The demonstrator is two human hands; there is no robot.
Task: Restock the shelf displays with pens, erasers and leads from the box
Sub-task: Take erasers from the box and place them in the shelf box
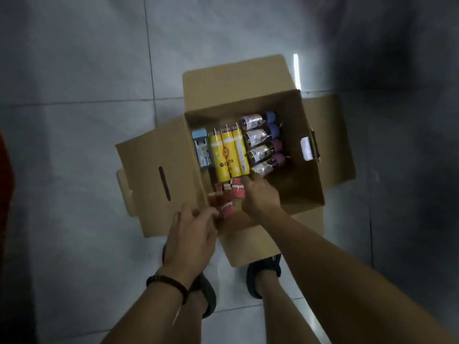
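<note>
Reaching into the box (301, 184) with the right hand (260, 196), fingers (246, 180) curled among the red packs (231, 192) at its near-left corner, grip unclear; left hand (191, 234) bent-fingered just beside the nearest, hold unclear.

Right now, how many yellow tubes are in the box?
3. The yellow tubes lie side by side in the cardboard box, between a blue packet and the bottles. More may be hidden underneath.
</note>
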